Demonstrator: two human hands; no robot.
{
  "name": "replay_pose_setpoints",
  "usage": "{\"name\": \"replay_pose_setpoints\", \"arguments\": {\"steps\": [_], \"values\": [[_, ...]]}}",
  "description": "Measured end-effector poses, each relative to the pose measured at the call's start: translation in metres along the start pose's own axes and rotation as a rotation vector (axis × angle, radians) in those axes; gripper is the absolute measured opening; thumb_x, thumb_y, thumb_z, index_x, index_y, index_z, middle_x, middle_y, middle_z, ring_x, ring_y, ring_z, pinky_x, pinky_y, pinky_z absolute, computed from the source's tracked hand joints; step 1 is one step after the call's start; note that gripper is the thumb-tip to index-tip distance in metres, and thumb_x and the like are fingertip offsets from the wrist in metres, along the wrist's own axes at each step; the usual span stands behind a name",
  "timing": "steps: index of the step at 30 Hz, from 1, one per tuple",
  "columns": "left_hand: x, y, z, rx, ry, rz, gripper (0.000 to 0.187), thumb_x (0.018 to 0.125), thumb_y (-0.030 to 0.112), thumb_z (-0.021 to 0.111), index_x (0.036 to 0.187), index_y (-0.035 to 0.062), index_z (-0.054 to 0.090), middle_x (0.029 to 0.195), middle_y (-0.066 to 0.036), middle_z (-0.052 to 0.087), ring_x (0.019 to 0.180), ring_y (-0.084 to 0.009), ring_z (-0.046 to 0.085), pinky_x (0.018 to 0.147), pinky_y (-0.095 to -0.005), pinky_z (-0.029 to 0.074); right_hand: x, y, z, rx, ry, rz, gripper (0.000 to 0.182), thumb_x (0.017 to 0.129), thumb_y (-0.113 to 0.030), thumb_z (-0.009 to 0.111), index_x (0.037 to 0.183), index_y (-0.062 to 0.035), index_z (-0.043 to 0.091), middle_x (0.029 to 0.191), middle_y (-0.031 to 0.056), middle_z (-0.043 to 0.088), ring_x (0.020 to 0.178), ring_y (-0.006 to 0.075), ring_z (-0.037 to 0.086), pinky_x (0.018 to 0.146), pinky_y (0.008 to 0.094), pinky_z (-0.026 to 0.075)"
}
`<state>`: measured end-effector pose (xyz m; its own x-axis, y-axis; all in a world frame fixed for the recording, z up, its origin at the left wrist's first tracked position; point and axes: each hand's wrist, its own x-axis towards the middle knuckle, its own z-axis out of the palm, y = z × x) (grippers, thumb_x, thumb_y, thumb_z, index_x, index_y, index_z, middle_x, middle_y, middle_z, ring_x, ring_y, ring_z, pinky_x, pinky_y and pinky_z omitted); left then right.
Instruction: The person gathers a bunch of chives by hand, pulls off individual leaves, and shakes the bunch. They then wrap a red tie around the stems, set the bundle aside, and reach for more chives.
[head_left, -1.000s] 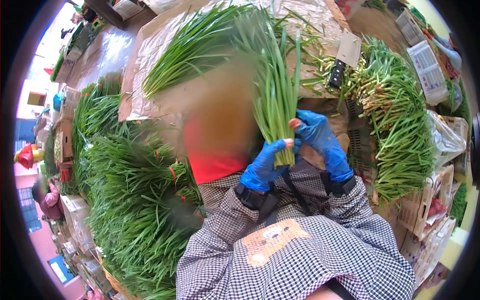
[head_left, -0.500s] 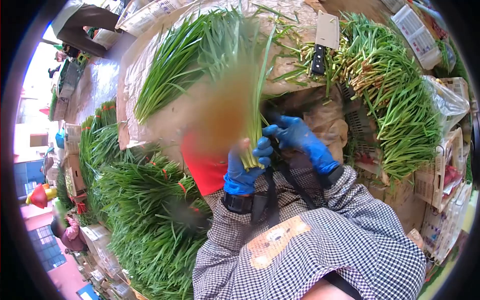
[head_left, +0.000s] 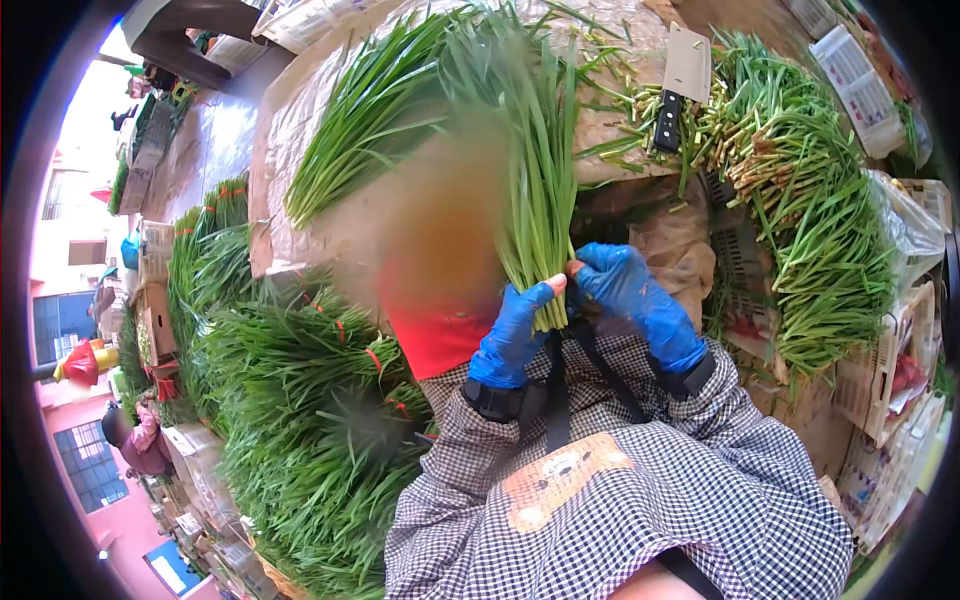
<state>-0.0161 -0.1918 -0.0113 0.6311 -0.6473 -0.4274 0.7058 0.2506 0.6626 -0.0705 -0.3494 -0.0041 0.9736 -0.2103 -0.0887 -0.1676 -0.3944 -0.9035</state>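
In my blue-gloved left hand (head_left: 512,338) is a bunch of garlic chives (head_left: 540,205), gripped low around the pale stalk ends, its leaves pointing away from me. My right hand (head_left: 632,290), also gloved in blue, is closed in a pinch on stalks at the bunch's right edge. One fingertip shows bare through each glove. Loose chives (head_left: 375,120) lie on the covered work surface (head_left: 300,130) at the far left. A cleaver (head_left: 678,95) with a black handle rests among cut stalk ends, beside a large heap of chives (head_left: 810,200).
Bundles of chives tied with red bands (head_left: 310,400) are piled to my left. Plastic crates (head_left: 870,380) and a clear bag (head_left: 905,225) stand at the right. Another person (head_left: 135,440) is in the left background. A blurred patch hides the middle of the work surface.
My right hand has closed in against the bunch's edge and turned its fingers toward the stalks. The bunch looks wider and more spread, and my left thumb now lies across its front.
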Motion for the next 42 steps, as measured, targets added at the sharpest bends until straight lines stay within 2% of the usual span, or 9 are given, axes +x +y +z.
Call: {"name": "replay_pose_setpoints", "arguments": {"steps": [8,11,13,14,18,23,26,33,42], "values": [[0.005,-0.014,0.000,-0.083,-0.073,-0.010,0.038,0.082,0.017,0.062,0.115,0.0008,0.052,0.094,-0.007,0.062,0.082,-0.0159,0.061,0.071,-0.0297,0.051,-0.011,0.011,0.010,-0.363,-0.043,-0.098,0.018,0.081,-0.024,0.058,0.084,-0.0068,0.062,0.079,0.0178,0.062,0.074,0.0359,0.061,0.064,0.0418,0.049],[0.009,-0.015,0.009,-0.097,-0.128,0.004,0.041,0.081,0.017,0.062,0.117,-0.0002,0.051,0.096,-0.008,0.062,0.084,-0.0169,0.061,0.072,-0.0304,0.052,-0.020,-0.001,-0.006,-0.348,0.012,-0.272,0.014,0.080,-0.020,0.061,0.082,-0.0063,0.063,0.071,0.0156,0.062,0.064,0.0303,0.063,0.057,0.0390,0.050],[0.011,-0.013,0.013,-0.107,-0.167,-0.011,0.042,0.081,0.017,0.062,0.117,-0.0007,0.051,0.096,-0.009,0.062,0.084,-0.0170,0.062,0.072,-0.0308,0.052,-0.029,-0.026,-0.024,0.043,-0.194,0.197,0.010,0.081,-0.015,0.062,0.081,-0.0057,0.065,0.061,0.0105,0.060,0.050,0.0210,0.061,0.048,0.0341,0.048],[0.013,-0.012,0.014,-0.104,-0.175,0.007,0.042,0.081,0.018,0.062,0.117,-0.0011,0.051,0.096,-0.009,0.062,0.085,-0.0169,0.062,0.072,-0.0309,0.053,-0.032,-0.030,-0.026,0.133,-0.212,0.236,0.011,0.083,-0.013,0.062,0.079,-0.0033,0.066,0.056,0.0051,0.059,0.043,0.0114,0.056,0.041,0.0272,0.044],[0.009,0.006,0.028,0.003,-0.063,0.065,0.030,0.078,0.011,0.066,0.105,-0.0019,0.059,0.087,-0.008,0.063,0.076,-0.0153,0.062,0.066,-0.0276,0.052,-0.032,-0.065,-0.048,0.288,-0.058,0.381,0.018,0.086,-0.016,0.060,0.080,0.0004,0.065,0.062,0.0044,0.062,0.046,0.0072,0.054,0.042,0.0220,0.041],[0.024,-0.004,0.027,0.287,0.070,0.283,0.023,0.075,0.005,0.070,0.096,-0.0012,0.063,0.082,-0.003,0.064,0.071,-0.0119,0.060,0.061,-0.0254,0.051,-0.004,-0.063,-0.037,0.284,0.011,0.225,0.025,0.082,-0.025,0.066,0.083,-0.0003,0.065,0.068,0.0086,0.065,0.056,0.0119,0.060,0.048,0.0261,0.046],[0.015,-0.013,0.017,0.307,0.081,0.228,0.030,0.074,0.007,0.070,0.101,-0.0019,0.061,0.084,-0.004,0.064,0.071,-0.0115,0.061,0.063,-0.0252,0.050,0.008,-0.048,-0.021,-0.241,0.021,0.163,0.040,0.074,-0.038,0.069,0.084,-0.0002,0.064,0.074,0.0188,0.065,0.066,0.0259,0.065,0.061,0.0372,0.049],[0.003,-0.001,0.003,-0.016,-0.112,0.041,0.044,0.079,0.017,0.066,0.117,0.0016,0.053,0.096,-0.008,0.064,0.080,-0.0177,0.064,0.069,-0.0301,0.053,0.001,-0.034,-0.021,0.268,-0.054,0.271,0.026,0.086,-0.022,0.059,0.089,0.0038,0.061,0.065,0.0049,0.060,0.057,0.0102,0.056,0.050,0.0271,0.046],[0.008,-0.003,-0.002,-0.116,-0.387,-0.054,0.045,0.082,0.021,0.061,0.122,0.0036,0.048,0.106,-0.012,0.061,0.089,-0.0228,0.063,0.077,-0.0381,0.053,-0.001,-0.025,-0.022,0.334,-0.085,0.247,0.025,0.087,-0.022,0.060,0.091,0.0036,0.062,0.072,0.0058,0.061,0.059,0.0096,0.057,0.051,0.0254,0.046]]}}
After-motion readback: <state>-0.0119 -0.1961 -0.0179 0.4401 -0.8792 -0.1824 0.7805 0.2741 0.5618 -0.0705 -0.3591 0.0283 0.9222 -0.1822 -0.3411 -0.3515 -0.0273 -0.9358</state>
